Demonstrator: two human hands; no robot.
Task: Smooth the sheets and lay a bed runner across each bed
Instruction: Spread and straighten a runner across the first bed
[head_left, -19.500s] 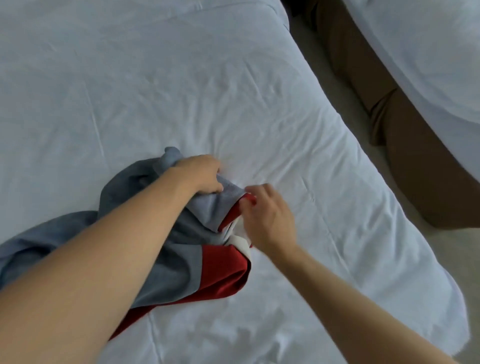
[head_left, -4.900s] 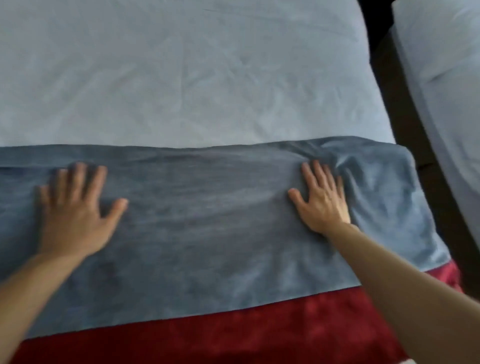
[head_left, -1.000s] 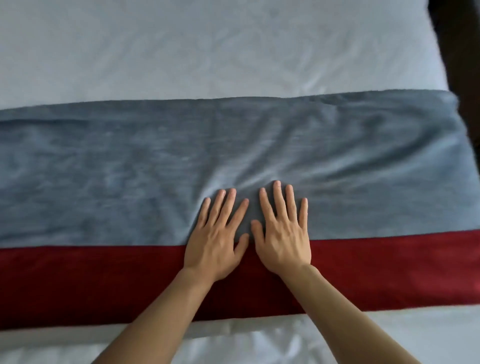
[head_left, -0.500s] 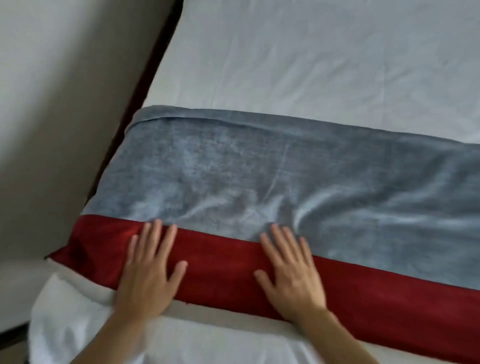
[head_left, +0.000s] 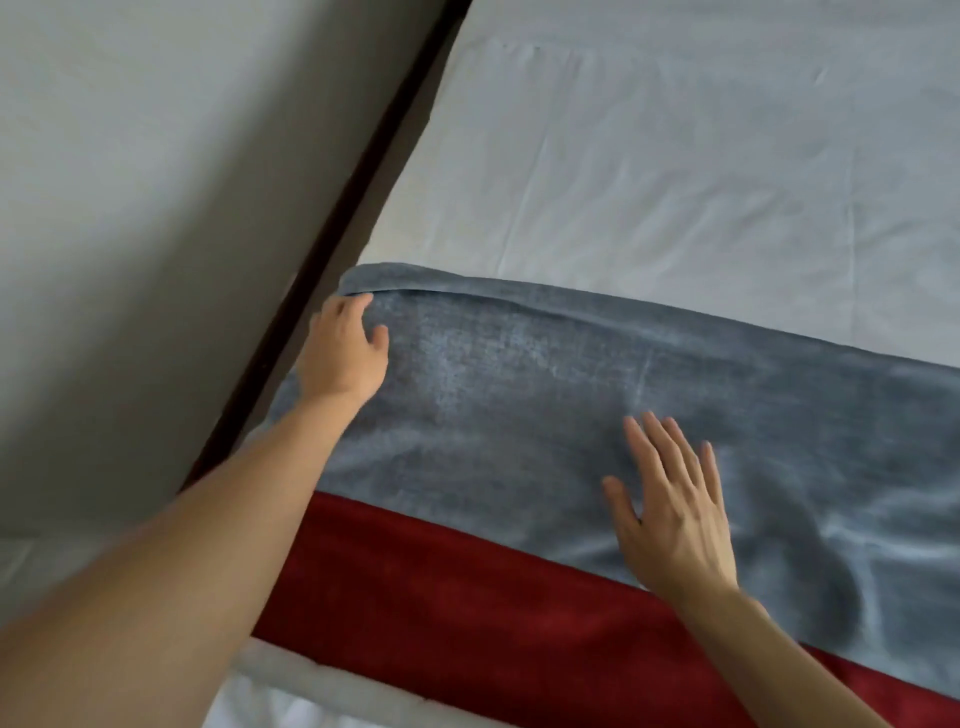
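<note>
A grey bed runner (head_left: 545, 395) with a red band (head_left: 467, 613) and a white edge strip lies spread across the white sheet (head_left: 701, 171) of the bed. My left hand (head_left: 343, 353) is at the runner's far left corner, fingers reaching onto the folded grey edge by the side of the bed. My right hand (head_left: 670, 504) lies flat with spread fingers on the grey part, near the red band. Creases show in the grey cloth at the right.
A pale wall (head_left: 156, 208) runs close along the bed's left side, with a dark narrow gap (head_left: 332, 249) between wall and mattress. The sheet beyond the runner shows light wrinkles.
My left hand has moved from the red band up to the runner's far left corner. My right hand has slid from the red band onto the grey part.
</note>
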